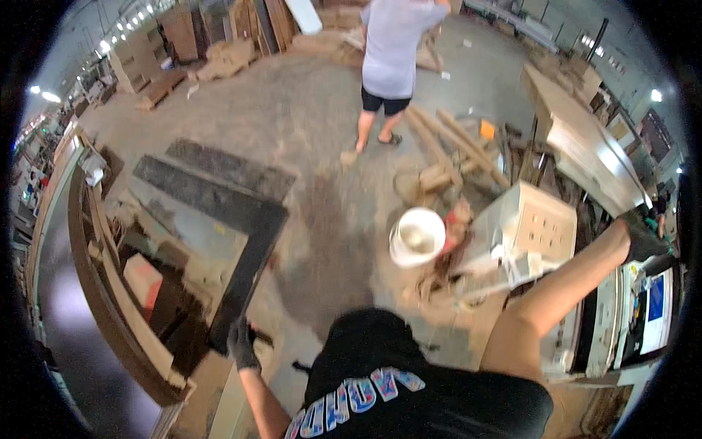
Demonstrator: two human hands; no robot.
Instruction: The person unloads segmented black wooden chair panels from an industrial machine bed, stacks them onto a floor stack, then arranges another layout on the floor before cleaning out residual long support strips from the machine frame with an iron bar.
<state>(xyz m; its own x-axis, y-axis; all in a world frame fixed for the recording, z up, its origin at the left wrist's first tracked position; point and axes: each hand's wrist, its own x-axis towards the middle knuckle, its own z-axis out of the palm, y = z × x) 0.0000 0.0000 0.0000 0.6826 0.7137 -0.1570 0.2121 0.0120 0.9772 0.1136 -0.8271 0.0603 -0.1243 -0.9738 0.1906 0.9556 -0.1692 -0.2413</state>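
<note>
My left hand (243,347), in a dark grey glove, is at the near end of a long black L-shaped frame (252,252). It seems to touch the frame's edge. Blur hides how its fingers lie, so a grip cannot be made out. Far out to the right stretches my other arm. My right hand (646,238), in a dark glove with some green by it, is beside the near end of a long pale panel (596,157). Its fingers are too dark and smeared to read. Below that hand stands a machine with a lit screen (656,311).
A white bucket (417,236) stands on the floor ahead, beside a cream-coloured box (545,223). Loose wooden strips (472,146) lie behind them. Farther off, a person (395,58) in a light shirt stands. At left are a curved brown edge (91,271) and a pinkish block (142,279).
</note>
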